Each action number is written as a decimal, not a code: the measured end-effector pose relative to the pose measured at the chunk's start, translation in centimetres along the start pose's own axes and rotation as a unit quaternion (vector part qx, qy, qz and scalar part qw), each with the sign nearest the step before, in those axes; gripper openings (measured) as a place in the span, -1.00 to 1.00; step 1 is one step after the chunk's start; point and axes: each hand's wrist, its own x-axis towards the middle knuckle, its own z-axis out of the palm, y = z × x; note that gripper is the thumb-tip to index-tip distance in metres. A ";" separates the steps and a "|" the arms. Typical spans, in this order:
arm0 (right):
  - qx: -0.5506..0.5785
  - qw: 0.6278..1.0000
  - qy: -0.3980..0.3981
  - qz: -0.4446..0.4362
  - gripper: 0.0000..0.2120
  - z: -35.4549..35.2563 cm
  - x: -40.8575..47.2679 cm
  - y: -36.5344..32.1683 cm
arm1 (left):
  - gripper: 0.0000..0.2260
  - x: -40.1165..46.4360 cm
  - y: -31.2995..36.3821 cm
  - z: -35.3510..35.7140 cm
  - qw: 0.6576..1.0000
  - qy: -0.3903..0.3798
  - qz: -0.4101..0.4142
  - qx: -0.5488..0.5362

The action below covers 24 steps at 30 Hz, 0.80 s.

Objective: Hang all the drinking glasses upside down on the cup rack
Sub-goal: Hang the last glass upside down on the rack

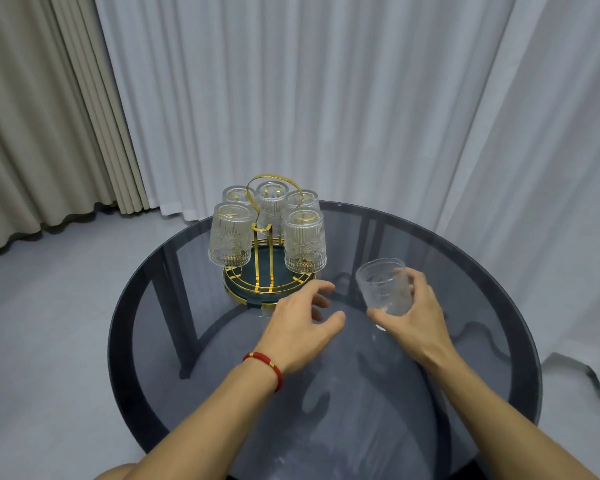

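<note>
A gold wire cup rack (pixel 267 268) with a dark round base stands at the far left of the round table. Several embossed clear glasses hang upside down on it, the nearest two at front left (pixel 230 235) and front right (pixel 305 242). My right hand (pixel 416 315) grips one more clear glass (pixel 385 287), mouth up and tilted slightly, just right of the rack and above the tabletop. My left hand (pixel 300 320) hovers with fingers spread, holding nothing, right in front of the rack's base. The rack's front prong stands bare between the two nearest glasses.
The dark tinted glass tabletop (pixel 465 258) shows its frame underneath. White sheer curtains (pixel 326 98) and beige drapes (pixel 32 133) hang behind. Grey floor lies to the left.
</note>
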 end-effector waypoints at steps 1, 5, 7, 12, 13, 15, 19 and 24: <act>0.016 0.999 -0.028 -0.032 -0.26 -0.3 -0.5 -0.4 | -0.45 0.0 0.2 -0.1 0.999 -0.005 -0.007 -0.043; 0.044 0.977 -0.159 -0.132 -0.20 -0.4 -2.6 -2.5 | -0.22 -0.3 1.1 -0.5 0.978 -0.040 -0.048 -0.201; 0.055 0.974 -0.175 -0.135 -0.18 0.3 -3.2 -2.8 | -0.30 -0.4 1.1 -1.1 0.974 -0.007 -0.056 -0.220; 0.271 0.931 -0.241 0.032 -0.35 1.7 -3.7 -4.7 | -0.42 -0.5 0.8 -3.8 0.924 0.035 -0.117 -0.361; 0.286 0.924 -0.250 0.043 -0.40 2.0 -3.8 -5.0 | -0.41 -0.5 0.8 -4.2 0.923 0.042 -0.118 -0.365; 0.287 0.928 -0.236 0.027 -0.47 2.6 -4.0 -6.0 | -0.41 -0.5 0.8 -5.1 0.926 0.042 -0.109 -0.358; 0.297 0.939 -0.172 -0.002 -0.43 3.1 -3.2 -8.6 | -0.67 -0.6 -0.1 -7.1 0.913 -0.009 -0.078 -0.401; 0.093 0.988 -0.008 -0.121 -0.50 2.2 -0.9 -14.1 | -0.67 0.2 -3.5 -8.7 0.989 0.101 -0.068 -0.079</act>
